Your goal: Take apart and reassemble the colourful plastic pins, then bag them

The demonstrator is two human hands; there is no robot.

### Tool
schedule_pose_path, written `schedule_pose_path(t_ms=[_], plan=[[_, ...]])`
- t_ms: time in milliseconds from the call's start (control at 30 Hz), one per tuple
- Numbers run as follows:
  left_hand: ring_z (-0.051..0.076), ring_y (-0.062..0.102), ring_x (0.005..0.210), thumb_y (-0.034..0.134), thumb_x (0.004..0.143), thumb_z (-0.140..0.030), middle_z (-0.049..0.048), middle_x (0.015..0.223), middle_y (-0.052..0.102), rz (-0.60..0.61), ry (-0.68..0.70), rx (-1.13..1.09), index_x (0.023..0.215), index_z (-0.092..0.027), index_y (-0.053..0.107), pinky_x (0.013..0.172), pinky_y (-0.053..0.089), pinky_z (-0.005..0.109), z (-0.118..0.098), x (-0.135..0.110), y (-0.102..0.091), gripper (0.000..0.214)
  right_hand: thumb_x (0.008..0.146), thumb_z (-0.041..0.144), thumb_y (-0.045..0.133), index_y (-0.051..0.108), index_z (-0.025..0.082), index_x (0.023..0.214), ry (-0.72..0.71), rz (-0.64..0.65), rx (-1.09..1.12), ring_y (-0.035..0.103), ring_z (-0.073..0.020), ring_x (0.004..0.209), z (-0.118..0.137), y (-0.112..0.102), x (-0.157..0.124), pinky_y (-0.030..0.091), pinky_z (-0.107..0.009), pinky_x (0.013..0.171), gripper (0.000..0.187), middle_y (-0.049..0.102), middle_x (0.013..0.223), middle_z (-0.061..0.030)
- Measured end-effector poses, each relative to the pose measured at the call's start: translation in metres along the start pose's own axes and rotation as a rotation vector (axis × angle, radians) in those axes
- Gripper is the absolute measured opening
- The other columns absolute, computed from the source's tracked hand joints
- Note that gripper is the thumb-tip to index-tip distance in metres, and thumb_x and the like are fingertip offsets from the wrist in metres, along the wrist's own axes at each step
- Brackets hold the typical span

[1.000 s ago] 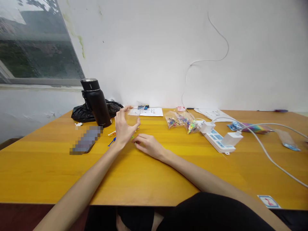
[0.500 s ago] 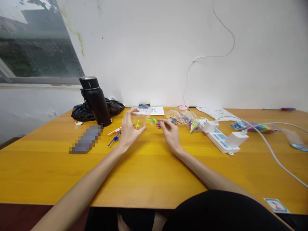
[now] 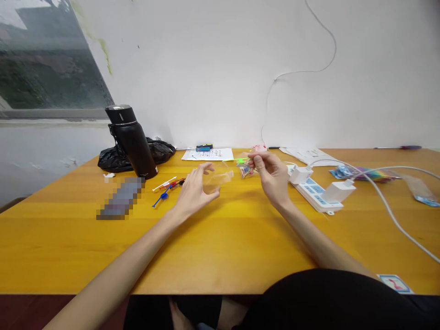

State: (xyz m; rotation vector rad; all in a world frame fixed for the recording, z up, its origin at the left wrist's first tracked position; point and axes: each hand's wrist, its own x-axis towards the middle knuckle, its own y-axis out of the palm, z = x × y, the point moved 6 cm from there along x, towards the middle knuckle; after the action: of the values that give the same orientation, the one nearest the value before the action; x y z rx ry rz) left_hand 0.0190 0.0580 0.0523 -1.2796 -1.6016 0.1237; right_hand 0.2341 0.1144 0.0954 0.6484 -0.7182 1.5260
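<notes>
My left hand (image 3: 195, 189) is over the middle of the table, its thumb and fingers spread apart. A clear plastic bag (image 3: 222, 176) is just beyond these fingertips, slightly blurred; whether they touch it I cannot tell. The fingers of my right hand (image 3: 273, 176) are pinched on a thin, bright green plastic stick piece (image 3: 241, 161), which points left. Its right end is hidden in the fingers. Beside my left hand lie several similar small pieces, among them a blue one (image 3: 163, 196) and a white one (image 3: 165, 183).
A black bottle (image 3: 132, 142) stands at the left by a black plastic bag (image 3: 161, 151) and a blurred-out flat object (image 3: 122, 199). Behind are a screwdriver (image 3: 202, 148) and papers. At the right sit a power strip (image 3: 316, 197) with plugs and cables, and rainbow-coloured packs (image 3: 371, 173).
My right hand has moved right and up with the green piece, away from my left hand. The clear bag now shows farther right, outside the left fingers. My left hand has shifted slightly right.
</notes>
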Motion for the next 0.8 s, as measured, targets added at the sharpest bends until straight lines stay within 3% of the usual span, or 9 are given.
schedule_pose_path(t_ms=[333,467,633,700,800], plan=[[0.027,0.063,0.117,0.072,0.081,-0.024,0.0076,0.13,0.064,0.046,0.006,-0.014,0.139,-0.028,0.04,0.101,0.046,0.046,-0.006,-0.001,0.003,0.066,0.103,0.04,0.056,0.072,0.024,0.102,-0.034,0.217,-0.196,0.067,-0.0213,0.092,0.002,0.014,-0.01,0.052,-0.038,0.084,0.023,0.072,0.097,-0.0048],[0.028,0.063,0.117,0.073,0.08,-0.023,0.0078,0.13,0.064,0.051,0.031,-0.012,0.141,-0.028,0.039,0.101,0.047,0.046,-0.012,-0.004,0.006,0.069,0.103,0.036,0.055,0.074,0.025,0.106,-0.103,0.373,-0.207,0.066,-0.0218,0.092,0.012,0.027,-0.017,0.051,-0.039,0.087,0.021,0.075,0.096,-0.0043],[0.027,0.063,0.118,0.072,0.082,-0.024,0.0067,0.13,0.064,0.063,0.043,-0.006,0.14,-0.029,0.04,0.102,0.047,0.047,-0.013,-0.005,0.01,0.067,0.105,0.033,0.051,0.073,0.03,0.122,-0.119,0.598,-0.172,0.063,-0.0247,0.109,0.012,0.041,-0.027,0.049,-0.047,0.1,0.028,0.076,0.112,-0.0048],[0.027,0.064,0.116,0.071,0.082,-0.024,0.0068,0.128,0.065,0.062,0.036,0.006,0.14,-0.028,0.04,0.1,0.048,0.046,-0.011,-0.005,0.011,0.065,0.106,0.033,0.049,0.072,0.029,0.123,-0.103,0.587,-0.167,0.062,-0.0246,0.113,0.01,0.041,-0.028,0.048,-0.047,0.103,0.029,0.075,0.116,-0.0051],[0.026,0.064,0.113,0.071,0.083,-0.025,0.0068,0.125,0.066,0.073,0.021,0.012,0.14,-0.028,0.04,0.098,0.049,0.045,-0.007,-0.005,0.013,0.065,0.107,0.034,0.047,0.071,0.027,0.121,-0.058,0.43,-0.152,0.063,-0.0232,0.113,0.003,0.035,-0.025,0.046,-0.044,0.104,0.029,0.074,0.114,-0.0056]])
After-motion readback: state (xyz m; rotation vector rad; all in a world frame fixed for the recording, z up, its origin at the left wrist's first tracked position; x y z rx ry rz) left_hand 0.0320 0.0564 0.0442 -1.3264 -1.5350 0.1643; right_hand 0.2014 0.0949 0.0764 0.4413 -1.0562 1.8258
